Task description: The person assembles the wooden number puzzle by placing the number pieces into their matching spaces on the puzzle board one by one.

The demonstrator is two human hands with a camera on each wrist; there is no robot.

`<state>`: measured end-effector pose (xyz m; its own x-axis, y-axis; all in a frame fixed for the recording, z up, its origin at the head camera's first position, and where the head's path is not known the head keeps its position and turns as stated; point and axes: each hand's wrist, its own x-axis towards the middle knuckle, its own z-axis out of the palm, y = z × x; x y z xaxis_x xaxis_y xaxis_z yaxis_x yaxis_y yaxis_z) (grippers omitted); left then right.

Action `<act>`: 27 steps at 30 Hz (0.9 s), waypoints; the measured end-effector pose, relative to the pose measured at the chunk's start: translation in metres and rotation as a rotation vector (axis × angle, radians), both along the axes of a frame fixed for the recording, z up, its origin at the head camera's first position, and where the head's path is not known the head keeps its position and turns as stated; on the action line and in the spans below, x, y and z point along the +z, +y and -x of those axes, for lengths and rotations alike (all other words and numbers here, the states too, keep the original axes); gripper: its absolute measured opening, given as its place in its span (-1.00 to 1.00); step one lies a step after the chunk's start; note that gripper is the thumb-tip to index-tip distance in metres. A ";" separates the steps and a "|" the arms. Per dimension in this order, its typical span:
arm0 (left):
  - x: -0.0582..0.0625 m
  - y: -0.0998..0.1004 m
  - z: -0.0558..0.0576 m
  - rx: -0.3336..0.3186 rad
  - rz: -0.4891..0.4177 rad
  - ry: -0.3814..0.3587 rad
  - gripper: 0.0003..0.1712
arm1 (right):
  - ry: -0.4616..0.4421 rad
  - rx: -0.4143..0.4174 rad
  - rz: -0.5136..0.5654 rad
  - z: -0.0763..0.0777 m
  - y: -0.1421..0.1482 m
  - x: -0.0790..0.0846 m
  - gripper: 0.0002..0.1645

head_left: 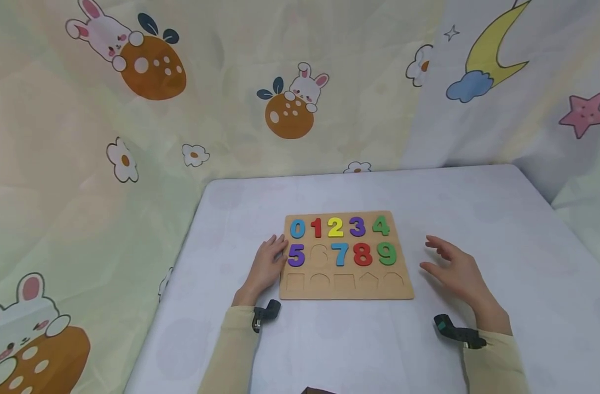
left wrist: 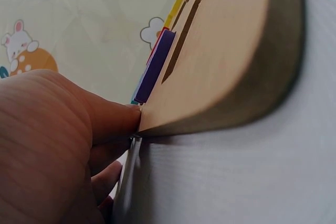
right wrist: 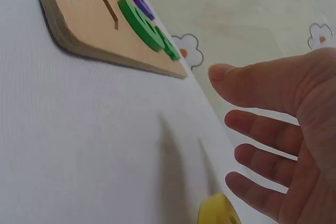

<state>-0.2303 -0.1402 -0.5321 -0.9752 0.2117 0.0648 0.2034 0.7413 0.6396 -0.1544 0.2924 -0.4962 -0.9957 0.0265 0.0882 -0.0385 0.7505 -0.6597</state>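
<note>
A wooden number puzzle board [head_left: 346, 291] lies flat on the table, several coloured digits in its two upper rows. Between the purple 5 [head_left: 296, 255] and the blue 7 [head_left: 339, 254], a recess shaped like a 6 [head_left: 319, 255] is bare. My left hand [head_left: 267, 265] rests at the board's left edge, thumb tip [left wrist: 128, 116] right beside the 5. Off the board's right side, my right hand [head_left: 455, 273] hovers with fingers spread and nothing between them. Below its fingers a rounded yellow piece [right wrist: 217, 211] shows partly in the right wrist view; the head view hides it.
Bare shape outlines line the board's lowest row [head_left: 319, 282]. A white cloth covers the table [head_left: 354, 345], and a printed curtain [head_left: 221, 98] hangs behind it. At the bottom edge, the corner of a dark brown object [head_left: 317, 390] pokes in.
</note>
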 end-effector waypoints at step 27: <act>-0.006 -0.003 0.005 -0.007 -0.019 -0.007 -0.49 | -0.170 -0.082 -0.084 -0.055 0.042 -0.013 -0.06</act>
<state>-0.2354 -0.1429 -0.5381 -0.9741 0.2172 0.0625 0.2042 0.7275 0.6550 -0.0998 0.3346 -0.5094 -0.9913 0.1080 -0.0755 0.1317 0.7991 -0.5866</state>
